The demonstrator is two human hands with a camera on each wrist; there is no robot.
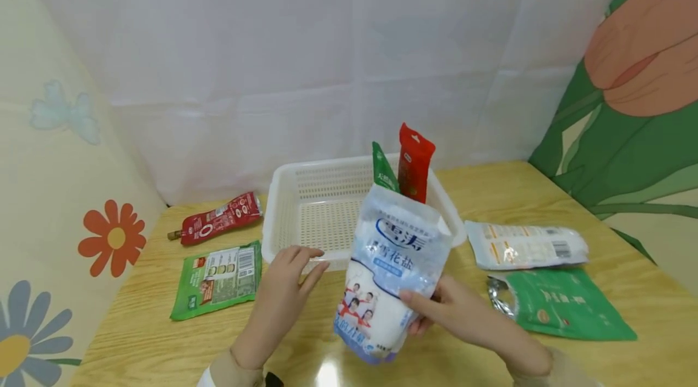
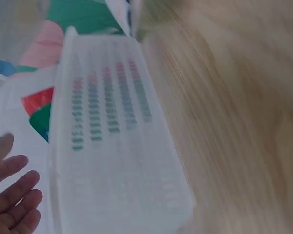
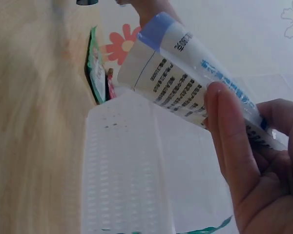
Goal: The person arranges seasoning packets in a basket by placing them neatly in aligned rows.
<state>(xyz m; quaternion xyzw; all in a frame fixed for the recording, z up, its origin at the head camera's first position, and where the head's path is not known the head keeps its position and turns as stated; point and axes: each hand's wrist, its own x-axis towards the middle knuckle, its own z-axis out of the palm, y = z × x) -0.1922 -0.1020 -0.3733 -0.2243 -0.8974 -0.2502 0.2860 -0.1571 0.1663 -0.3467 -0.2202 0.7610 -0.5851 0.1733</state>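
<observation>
My right hand [image 1: 452, 308] grips a blue and white bag of salt [image 1: 389, 272] by its lower right side, thumb on the printed front. The bag is tilted and overlaps the front right of a white plastic basket [image 1: 327, 257] in the head view. In the right wrist view, fingers press along the back of the salt bag [image 3: 185, 78], which carries dark printed lines. My left hand [image 1: 286, 290] is held near the basket's front left rim with nothing in it, its fingers loosely extended. A red packet [image 1: 415, 163] and a green packet [image 1: 384, 170] stand upright inside the basket.
Left of the basket lie a dark red spouted pouch [image 1: 222, 218] and a green packet with a label [image 1: 218, 281]. To the right lie a white bag with orange print [image 1: 529, 246] and a green pouch [image 1: 572, 305] with a silvery end. A white cloth [image 1: 305, 72] hangs behind.
</observation>
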